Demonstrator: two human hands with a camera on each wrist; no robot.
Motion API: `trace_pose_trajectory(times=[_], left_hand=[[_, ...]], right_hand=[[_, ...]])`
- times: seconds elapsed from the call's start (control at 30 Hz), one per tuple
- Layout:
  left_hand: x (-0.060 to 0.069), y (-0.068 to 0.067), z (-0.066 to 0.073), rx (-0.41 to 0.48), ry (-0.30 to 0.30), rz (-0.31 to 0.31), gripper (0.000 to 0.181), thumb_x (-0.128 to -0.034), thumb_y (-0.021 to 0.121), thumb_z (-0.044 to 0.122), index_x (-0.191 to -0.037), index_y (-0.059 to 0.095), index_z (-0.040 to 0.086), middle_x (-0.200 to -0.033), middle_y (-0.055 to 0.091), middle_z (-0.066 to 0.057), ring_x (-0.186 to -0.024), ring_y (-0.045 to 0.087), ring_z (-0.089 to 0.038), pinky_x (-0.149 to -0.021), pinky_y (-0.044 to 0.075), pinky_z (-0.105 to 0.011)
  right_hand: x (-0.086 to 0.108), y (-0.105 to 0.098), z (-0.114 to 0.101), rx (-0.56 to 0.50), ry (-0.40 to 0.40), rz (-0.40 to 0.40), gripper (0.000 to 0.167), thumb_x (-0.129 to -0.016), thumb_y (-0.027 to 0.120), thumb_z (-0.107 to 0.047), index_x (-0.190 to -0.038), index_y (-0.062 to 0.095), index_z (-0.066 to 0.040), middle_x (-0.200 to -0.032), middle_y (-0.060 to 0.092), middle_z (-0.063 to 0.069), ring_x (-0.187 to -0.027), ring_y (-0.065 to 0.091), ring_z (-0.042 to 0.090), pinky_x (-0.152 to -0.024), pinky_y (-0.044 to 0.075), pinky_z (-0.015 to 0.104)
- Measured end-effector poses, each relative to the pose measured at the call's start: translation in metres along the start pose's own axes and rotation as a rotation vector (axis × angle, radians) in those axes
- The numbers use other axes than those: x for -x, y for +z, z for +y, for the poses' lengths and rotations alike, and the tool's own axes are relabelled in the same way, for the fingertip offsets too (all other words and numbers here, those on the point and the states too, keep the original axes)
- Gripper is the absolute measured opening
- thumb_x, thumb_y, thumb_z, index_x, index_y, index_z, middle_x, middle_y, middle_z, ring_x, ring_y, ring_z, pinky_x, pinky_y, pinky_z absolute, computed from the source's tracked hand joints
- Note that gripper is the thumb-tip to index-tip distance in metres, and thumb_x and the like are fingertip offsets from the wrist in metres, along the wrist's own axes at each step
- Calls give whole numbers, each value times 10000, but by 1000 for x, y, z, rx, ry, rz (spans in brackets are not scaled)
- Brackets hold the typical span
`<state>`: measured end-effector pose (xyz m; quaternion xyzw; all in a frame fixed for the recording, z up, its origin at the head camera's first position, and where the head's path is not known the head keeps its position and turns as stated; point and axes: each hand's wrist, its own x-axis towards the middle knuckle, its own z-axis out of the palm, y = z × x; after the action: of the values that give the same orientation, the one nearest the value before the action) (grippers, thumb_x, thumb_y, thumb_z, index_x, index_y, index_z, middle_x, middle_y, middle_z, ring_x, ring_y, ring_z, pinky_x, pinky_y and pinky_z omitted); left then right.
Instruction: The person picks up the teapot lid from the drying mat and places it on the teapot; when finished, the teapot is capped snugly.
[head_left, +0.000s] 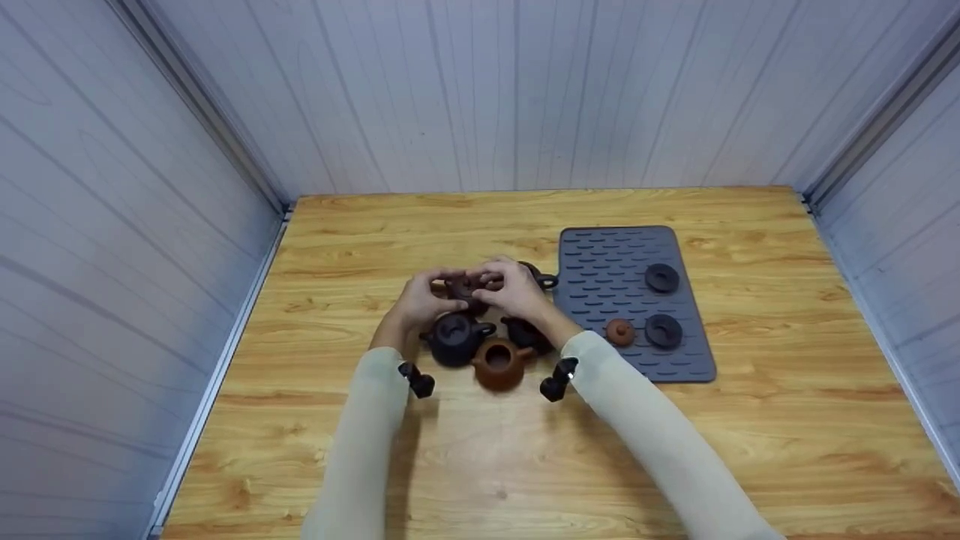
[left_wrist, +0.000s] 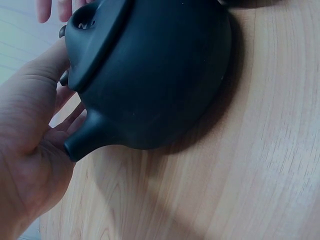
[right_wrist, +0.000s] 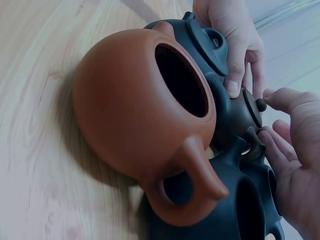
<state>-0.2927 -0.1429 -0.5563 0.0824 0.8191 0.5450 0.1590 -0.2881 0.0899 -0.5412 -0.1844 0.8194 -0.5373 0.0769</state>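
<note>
Lidded brown teapot [head_left: 463, 288] between two hands, among teapots grouped on wooden surface [head_left: 465, 472]. Left hand [head_left: 424, 301]: thumb and fingers curled round teapot's side. Right hand [head_left: 521, 291]: fingers bent at lid knob [right_wrist: 261, 105]; cannot tell whether pinching. Nearer person: black lidded teapot [head_left: 452, 345], orange lidless teapot [head_left: 499, 379]. To right, grey mat [head_left: 607, 255] holds orange lid [head_left: 620, 331], two dark lids [head_left: 664, 331].

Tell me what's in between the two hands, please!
A brown lidded teapot is between the left hand and right hand. The head and right wrist views show it.
</note>
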Motion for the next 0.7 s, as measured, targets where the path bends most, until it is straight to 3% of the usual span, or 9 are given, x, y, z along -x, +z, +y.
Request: trace_pose_trajectory(times=[0.7], left_hand=[[0, -1, -1, -47, -29, 4, 619, -995, 853, 58, -1576, 643, 90, -1606, 638, -202, -1457, 660, -417, -1216, 537, -511]], right_hand=[[20, -26, 8, -49, -68, -11, 399, -1001, 821, 1, -1381, 737, 90, -1459, 683, 284, -1362, 706, 490, -1168, 599, 544]])
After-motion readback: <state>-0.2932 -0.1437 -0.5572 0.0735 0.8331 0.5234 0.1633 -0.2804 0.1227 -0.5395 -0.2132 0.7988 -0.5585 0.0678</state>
